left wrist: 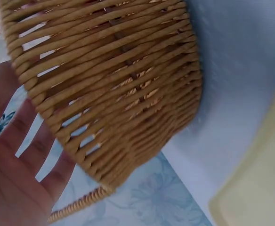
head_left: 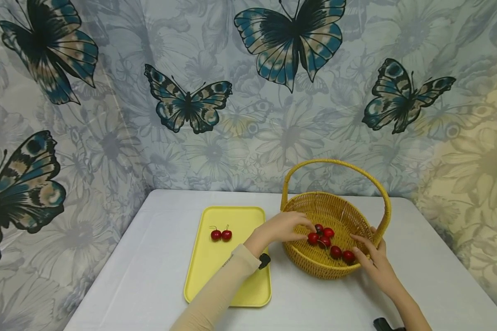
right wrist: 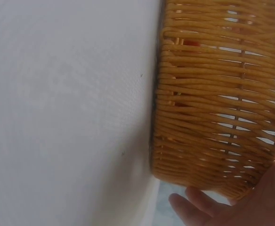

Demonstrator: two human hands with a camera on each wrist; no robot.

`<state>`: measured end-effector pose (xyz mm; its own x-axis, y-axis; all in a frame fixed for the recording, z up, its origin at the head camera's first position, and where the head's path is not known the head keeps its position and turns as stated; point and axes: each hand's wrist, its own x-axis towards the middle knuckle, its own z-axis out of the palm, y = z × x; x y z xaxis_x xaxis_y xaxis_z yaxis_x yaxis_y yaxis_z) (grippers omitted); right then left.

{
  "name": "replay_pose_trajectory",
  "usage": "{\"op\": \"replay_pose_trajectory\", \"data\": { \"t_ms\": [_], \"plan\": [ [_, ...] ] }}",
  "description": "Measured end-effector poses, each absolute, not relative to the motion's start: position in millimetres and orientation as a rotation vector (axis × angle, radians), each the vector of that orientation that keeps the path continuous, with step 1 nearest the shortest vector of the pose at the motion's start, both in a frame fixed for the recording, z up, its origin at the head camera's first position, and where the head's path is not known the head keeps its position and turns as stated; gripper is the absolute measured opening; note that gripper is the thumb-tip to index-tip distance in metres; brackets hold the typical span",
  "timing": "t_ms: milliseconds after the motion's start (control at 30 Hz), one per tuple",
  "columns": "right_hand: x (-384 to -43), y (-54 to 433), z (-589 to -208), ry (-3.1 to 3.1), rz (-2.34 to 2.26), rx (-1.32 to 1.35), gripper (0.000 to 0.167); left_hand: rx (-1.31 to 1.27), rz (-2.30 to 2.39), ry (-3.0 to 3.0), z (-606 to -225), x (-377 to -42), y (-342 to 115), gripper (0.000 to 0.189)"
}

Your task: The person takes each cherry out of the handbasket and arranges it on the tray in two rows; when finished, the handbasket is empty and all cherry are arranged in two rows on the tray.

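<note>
The thumb and fingers of the left hand [head_left: 287, 226] are parted and only slightly bent, their tips reaching over the wicker basket's [head_left: 319, 272] left rim to the nearest cherries inside; whether they have hold of one cannot be told. The right hand [head_left: 377, 263] grips the basket's right rim beside the foot of its arched handle [head_left: 335, 161], thumb and a finger showing on the inner side, other fingers outside the wall. Six dark red cherries [head_left: 336, 252] lie loosely grouped on the basket's floor, toward its near side. To the left of the basket, well under the left forearm's beige sleeve [head_left: 225, 280], is a yellow rectangular tray [head_left: 211, 271]; two cherries with stems [head_left: 216, 235] sit side by side on it. Beneath the basket spreads a white-covered table [head_left: 149, 262], and behind it hangs a butterfly-and-flower printed cloth [head_left: 261, 156].
</note>
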<state>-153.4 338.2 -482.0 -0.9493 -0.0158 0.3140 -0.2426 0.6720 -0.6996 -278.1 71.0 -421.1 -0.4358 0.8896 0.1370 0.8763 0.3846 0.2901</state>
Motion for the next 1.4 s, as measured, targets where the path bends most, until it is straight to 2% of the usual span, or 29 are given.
{"op": "replay_pose_trajectory", "data": {
  "t_ms": [567,1400],
  "plan": [
    [-154.0,335.4,-480.4,-2.599,1.124,0.229,0.036,1.455,0.323,2.452,-430.7,-291.8,105.1,0.033],
    [-152.1,337.6,-480.3,-2.586,1.128,0.226,0.036,1.442,0.381,2.388,-451.7,-296.5,115.6,0.029]
  ]
}}
